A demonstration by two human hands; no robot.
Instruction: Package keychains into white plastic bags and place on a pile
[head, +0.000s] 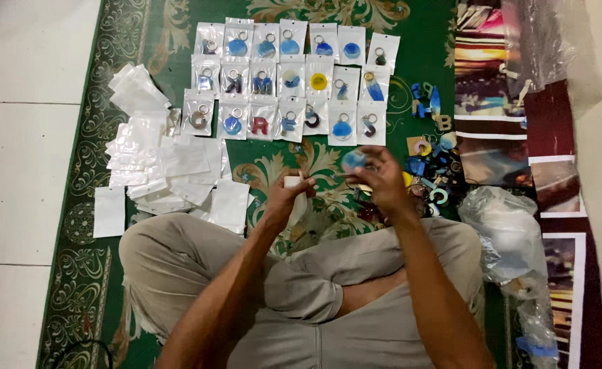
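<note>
Left hand (288, 198): holds white pouch (292, 182) | right hand (377, 179): pinches blue disc keychain (353, 160) | rows: bagged keychains (290, 80)

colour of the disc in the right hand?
Light blue disc, held in the right hand; head view.

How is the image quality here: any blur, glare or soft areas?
Head view: light is even and dim, with no hard shadows; the right hand and the blue disc it holds are motion-blurred; the left hand is slightly soft; glare whitens the packaged keychains; the empty pouches are washed out.
</note>
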